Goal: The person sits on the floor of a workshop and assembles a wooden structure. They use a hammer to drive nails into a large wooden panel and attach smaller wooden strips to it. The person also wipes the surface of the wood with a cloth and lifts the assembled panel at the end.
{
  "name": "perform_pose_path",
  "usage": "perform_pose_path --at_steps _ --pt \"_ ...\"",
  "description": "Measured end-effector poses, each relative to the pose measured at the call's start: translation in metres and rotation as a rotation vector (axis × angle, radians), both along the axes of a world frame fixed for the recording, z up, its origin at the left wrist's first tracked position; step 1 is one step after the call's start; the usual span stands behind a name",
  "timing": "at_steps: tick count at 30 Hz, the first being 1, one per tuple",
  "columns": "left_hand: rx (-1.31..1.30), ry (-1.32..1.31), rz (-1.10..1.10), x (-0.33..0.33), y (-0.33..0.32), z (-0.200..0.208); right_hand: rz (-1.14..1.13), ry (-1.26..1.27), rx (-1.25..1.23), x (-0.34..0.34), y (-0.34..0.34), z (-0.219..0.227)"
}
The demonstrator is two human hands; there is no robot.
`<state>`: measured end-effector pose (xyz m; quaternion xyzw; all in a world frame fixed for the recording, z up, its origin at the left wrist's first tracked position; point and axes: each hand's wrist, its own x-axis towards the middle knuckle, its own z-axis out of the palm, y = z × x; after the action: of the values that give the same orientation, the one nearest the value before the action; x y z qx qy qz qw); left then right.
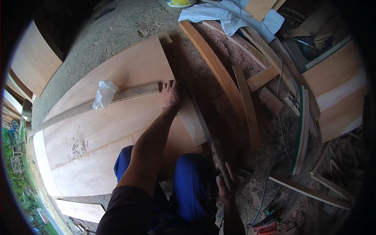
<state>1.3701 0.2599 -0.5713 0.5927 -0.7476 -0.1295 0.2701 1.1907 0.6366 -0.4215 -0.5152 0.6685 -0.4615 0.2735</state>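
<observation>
Low over the rough floor (117,27), head view: a wide, pale plywood panel (129,72) spreads out, with blue trousers (192,180) bent at its near edge.
Left hand (170,94): pressed down by the panel's right edge, fingers bent, just beside the end of a wooden strip (135,93); I can't tell from here whether it clamps anything.
Right hand (227,183): closed around the handle of a saw-like tool (221,166).
Grey blade: seems to run from that handle up along the panel's right edge, below the left hand.
Tool's feel: light, I'd guess, the blade springy; best held by the handle, clear of the edge.
Panel's feel: stiff but likely to flex, awkward for its breadth; I'd take it by opposite edges.
On the panel: a crumpled plastic bag (105,94), soft and nearly weightless by its look, across the strip; slim loose bits (79,148) scattered nearer the left.
</observation>
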Motion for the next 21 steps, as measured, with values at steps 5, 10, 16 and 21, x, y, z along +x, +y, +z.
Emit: perform_pose_path --at_steps 5,10,16,21 --pt "0.022 -0.141 0.133 -0.01 -0.004 0.0 0.053 0.091 -0.056 -0.005 0.005 0.0" --pt "-0.015 -0.261 0.036 0.003 -0.017 -0.011 0.035 0.205 -0.124 -0.005 -0.011 0.0" --pt "-0.035 -0.211 -0.019 0.003 -0.018 -0.002 0.025 0.103 -0.139 0.0 -0.024 -0.003" --pt "0.0 -0.201 -0.015 0.0 -0.018 0.012 0.043 0.153 -0.213 0.001 -0.032 -0.01"
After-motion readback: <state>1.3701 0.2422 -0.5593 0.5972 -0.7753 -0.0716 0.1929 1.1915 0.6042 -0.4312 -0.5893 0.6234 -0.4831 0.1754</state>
